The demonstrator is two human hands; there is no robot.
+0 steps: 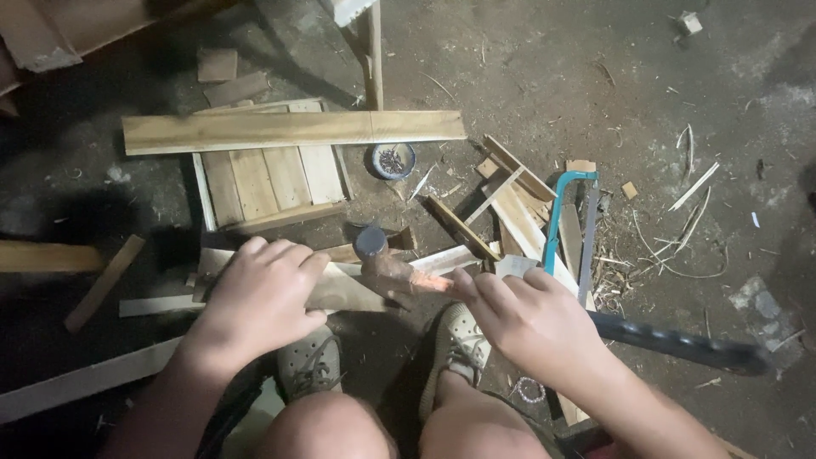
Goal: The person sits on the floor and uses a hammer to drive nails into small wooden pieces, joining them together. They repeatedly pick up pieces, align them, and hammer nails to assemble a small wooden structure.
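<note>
free: bare floor (544,68) far right | blocked: hacksaw (568,212), scrap strips (510,204), long plank (289,130)

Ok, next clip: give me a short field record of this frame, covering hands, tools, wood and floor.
setting: dirt floor, seen from above
left hand: pressing down on a wood piece
right hand: gripping a hammer by its orange handle, head over the wood piece
saw: teal-framed hacksaw lying to the right
nails: small round tin beside a slatted panel
plank: long, lying across the panel
feet: two shoes under the work

Rough pale wood slats (293,130) (matt), dull metal hammerhead (371,241).
</note>
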